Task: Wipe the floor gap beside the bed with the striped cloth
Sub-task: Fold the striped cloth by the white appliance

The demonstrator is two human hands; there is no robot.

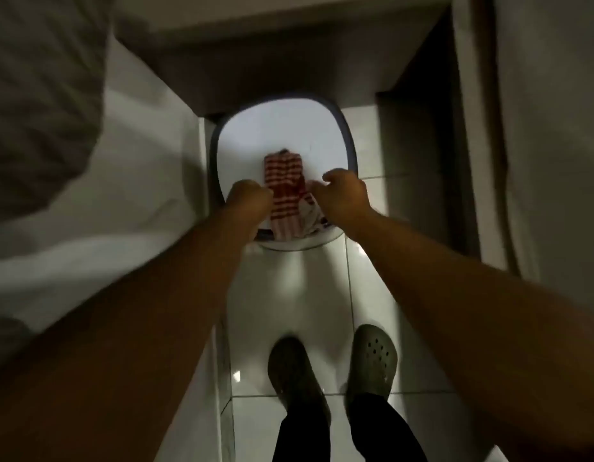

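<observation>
We see the striped cloth (285,191) draped over the near rim of the white basin (255,135), its long axis running straight away from us, with the floor gap (289,295) lying below and nearer to us beside the bed (149,135). Our left hand (250,196) and right hand (344,196) flank the cloth, both curled and touching its edges. Whether either actually clamps the fabric we cannot tell, and neither sits clearly nearer.

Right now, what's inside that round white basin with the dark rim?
Inside the round white basin with the dark rim lies a red-and-white striped cloth, draped over the near edge. The left hand and right hand cover its sides. Whether there's water is unclear.
</observation>
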